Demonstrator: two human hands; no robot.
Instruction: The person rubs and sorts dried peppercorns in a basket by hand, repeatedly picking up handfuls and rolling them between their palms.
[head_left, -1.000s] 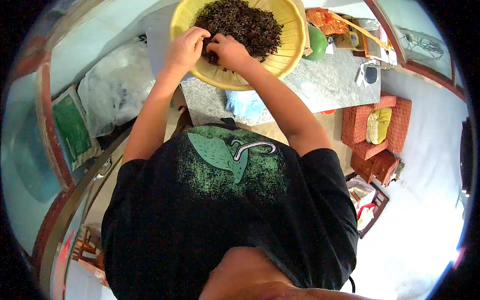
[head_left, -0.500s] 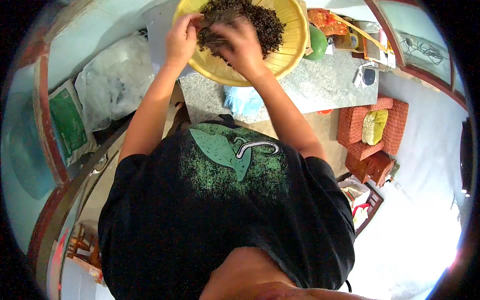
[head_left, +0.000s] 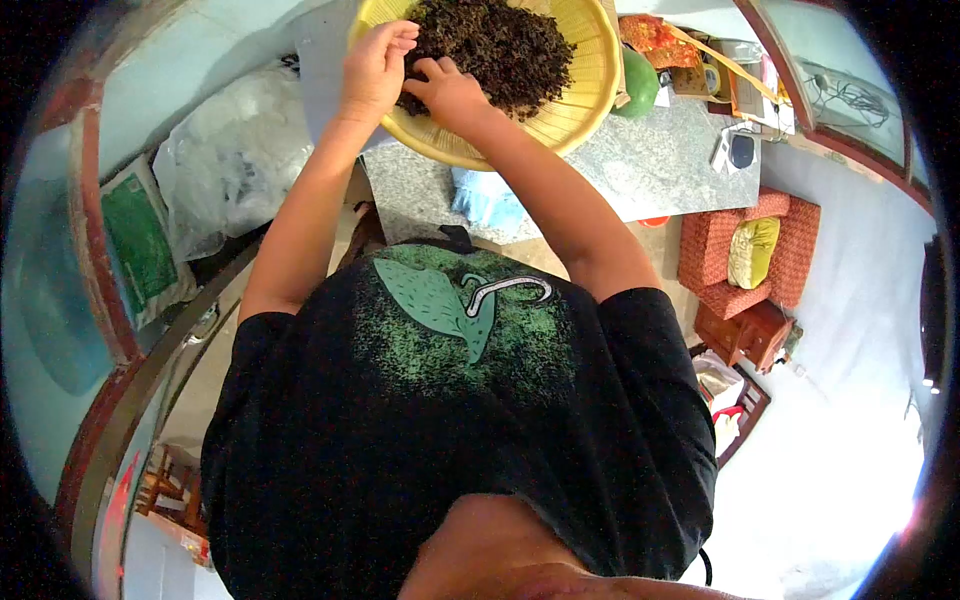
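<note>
A round yellow basket (head_left: pixel 592 85) holds a heap of dark, crumbly dried plant bits (head_left: pixel 510 55). My left hand (head_left: pixel 376 72) is at the basket's left rim, its fingers curled together beside the heap; whether anything lies inside them is hidden. Just to its right, my right hand (head_left: pixel 448 96) reaches over the near rim. Its fingers are bent and apart, with the tips touching the heap's left edge. I cannot see any bits gripped in it.
Under the basket is a grey speckled table (head_left: pixel 680 180), with a light blue cloth or bag (head_left: pixel 487 198) by its near edge. A green melon (head_left: pixel 636 85) and a small scale-like device (head_left: pixel 738 150) are to the right. Clear plastic bags (head_left: pixel 235 160) lie left.
My right hand has moved down and left from over the middle of the heap to its left edge. Dark bits that were raised between the hands no longer show there.
</note>
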